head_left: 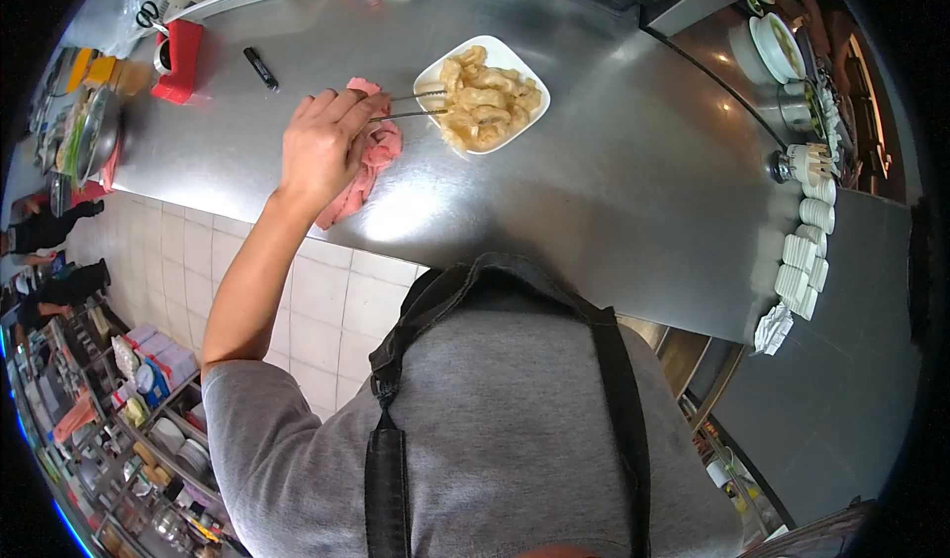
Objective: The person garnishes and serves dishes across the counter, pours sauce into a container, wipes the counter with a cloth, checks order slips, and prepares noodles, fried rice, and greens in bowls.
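metal tongs (408,116), left hand (322,142) closed around them, long axis left-right, ridged tips pointing right at wrinkled golden food pieces (485,98), rounded-square white plate (535,115), shiny steel worktop (594,192), crumpled pink cloth (381,149)

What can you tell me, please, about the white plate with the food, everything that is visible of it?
The white plate is squarish with rounded corners, a smooth, slightly shiny surface, perhaps ceramic. It lies flat on the metal table. Pale golden, curled pieces of food cover most of its middle, some reaching the edge. Metal tongs in the left hand reach over its left side; whether they touch it is unclear.
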Action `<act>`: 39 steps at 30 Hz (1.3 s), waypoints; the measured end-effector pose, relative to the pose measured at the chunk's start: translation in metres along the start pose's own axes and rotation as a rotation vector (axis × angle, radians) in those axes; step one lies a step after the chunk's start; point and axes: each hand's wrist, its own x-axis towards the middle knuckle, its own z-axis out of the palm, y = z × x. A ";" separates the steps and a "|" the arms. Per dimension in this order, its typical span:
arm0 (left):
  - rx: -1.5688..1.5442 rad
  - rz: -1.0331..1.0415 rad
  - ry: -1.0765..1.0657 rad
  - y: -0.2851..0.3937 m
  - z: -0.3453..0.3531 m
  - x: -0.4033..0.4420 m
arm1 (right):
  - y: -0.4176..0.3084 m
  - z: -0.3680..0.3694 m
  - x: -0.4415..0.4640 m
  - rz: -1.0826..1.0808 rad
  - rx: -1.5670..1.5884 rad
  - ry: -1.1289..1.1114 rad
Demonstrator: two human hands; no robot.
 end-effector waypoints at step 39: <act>0.080 0.048 -0.087 0.042 0.023 0.006 | -0.276 -0.042 0.061 -0.683 0.288 -0.074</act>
